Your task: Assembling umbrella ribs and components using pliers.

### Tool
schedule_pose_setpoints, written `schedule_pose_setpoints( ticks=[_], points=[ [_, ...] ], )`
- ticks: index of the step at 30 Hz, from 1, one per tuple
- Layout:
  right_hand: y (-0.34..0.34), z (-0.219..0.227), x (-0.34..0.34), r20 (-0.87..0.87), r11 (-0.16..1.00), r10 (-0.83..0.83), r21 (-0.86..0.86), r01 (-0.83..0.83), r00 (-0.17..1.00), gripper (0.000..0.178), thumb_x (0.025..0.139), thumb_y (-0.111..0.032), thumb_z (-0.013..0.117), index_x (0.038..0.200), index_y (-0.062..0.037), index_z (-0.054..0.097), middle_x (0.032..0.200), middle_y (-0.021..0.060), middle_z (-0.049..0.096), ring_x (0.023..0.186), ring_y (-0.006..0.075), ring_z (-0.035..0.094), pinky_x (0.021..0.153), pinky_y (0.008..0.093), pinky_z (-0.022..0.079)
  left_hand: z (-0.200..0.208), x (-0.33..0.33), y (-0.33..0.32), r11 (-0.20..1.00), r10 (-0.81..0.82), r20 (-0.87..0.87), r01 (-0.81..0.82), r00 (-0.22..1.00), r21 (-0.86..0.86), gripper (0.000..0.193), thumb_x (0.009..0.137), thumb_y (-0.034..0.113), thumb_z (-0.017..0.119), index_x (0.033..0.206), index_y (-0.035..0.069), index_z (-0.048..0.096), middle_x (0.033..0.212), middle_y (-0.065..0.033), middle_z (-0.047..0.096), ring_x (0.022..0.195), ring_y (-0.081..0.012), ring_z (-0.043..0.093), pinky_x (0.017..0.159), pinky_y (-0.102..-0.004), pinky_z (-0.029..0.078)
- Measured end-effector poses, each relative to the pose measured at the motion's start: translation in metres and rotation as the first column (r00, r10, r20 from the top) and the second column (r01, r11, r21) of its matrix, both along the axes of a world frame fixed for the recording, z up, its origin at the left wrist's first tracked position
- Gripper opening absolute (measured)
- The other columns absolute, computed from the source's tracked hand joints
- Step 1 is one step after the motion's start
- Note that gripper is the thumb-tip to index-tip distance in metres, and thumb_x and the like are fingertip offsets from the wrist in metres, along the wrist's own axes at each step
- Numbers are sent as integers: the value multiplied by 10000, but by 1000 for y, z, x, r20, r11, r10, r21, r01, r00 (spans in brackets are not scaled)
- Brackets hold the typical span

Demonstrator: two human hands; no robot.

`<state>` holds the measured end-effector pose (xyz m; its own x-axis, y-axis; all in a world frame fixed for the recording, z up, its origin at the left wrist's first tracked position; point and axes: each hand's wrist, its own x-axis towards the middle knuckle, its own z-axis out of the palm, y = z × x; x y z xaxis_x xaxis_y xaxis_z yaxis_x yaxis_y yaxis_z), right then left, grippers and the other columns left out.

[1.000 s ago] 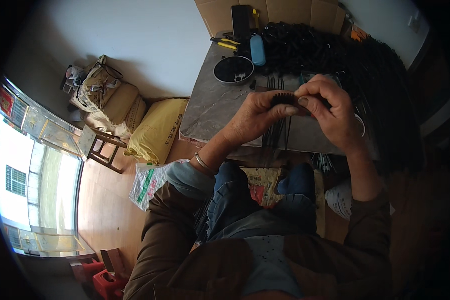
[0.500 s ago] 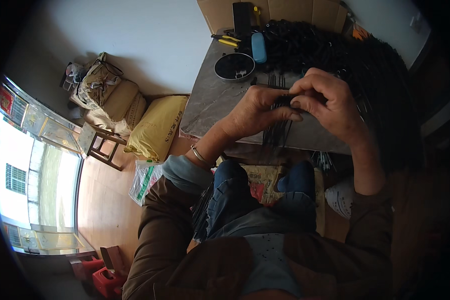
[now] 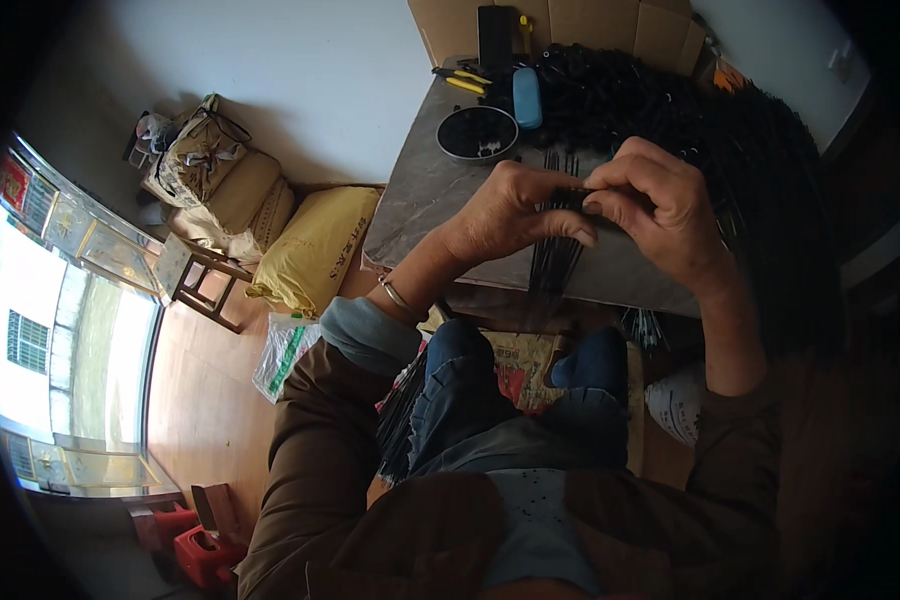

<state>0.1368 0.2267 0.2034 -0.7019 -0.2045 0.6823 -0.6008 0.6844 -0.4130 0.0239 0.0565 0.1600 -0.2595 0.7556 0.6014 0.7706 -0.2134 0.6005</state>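
Note:
My left hand is closed, thumb against fingers, around a bundle of thin black rods. The rods stick out above and below the grip, over the near part of the grey table. Close to its right, my right hand has its thumb and forefinger pinched together at the bundle's side. What lies between those fingertips is too small and dark to make out. Beyond the hands stands a round bowl of small black pieces. A heap of black tubular parts covers the table's far side.
A blue case, yellow-handled pliers and a dark flat device lie at the back. Long black strands fill the right side. To the left are a yellow sack, a wooden stool and red plastic stools.
The whole view has shifted slightly. Both hands keep nearly the same pose at the bundle, and the left thumb has moved a little.

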Motion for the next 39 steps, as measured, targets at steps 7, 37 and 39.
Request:
schedule_pose_setpoints(
  ticks=[7, 37, 39],
  points=[
    [-4, 3, -1, 16, 999, -32, 34, 32, 999, 105, 788, -63, 741, 842, -39, 654, 760, 24, 599, 644, 114, 608, 529, 248, 472, -3, -4, -1, 1000, 21, 22, -21, 1000, -4, 419, 727, 320, 806, 982, 8, 694, 721, -125, 682, 632, -175, 660, 570, -292, 505],
    [-5, 1, -5, 22, 999, -22, 50, 21, 1000, 200, 729, -92, 794, 808, -42, 618, 756, 6, 578, 620, 93, 575, 531, 243, 477, -24, -6, 7, 998, -67, 81, 68, 994, -15, 383, 789, 366, 750, 789, -6, 658, 674, -93, 633, 600, -160, 610, 549, -310, 477],
    [-7, 2, -7, -3, 994, -34, 99, 34, 999, 224, 715, -114, 806, 813, -51, 614, 754, 9, 577, 617, 103, 576, 534, 251, 481, -28, -10, 7, 997, -25, 70, 30, 997, -75, 380, 789, 357, 759, 786, -9, 661, 665, -86, 631, 594, -143, 600, 544, -304, 476]
  ],
)
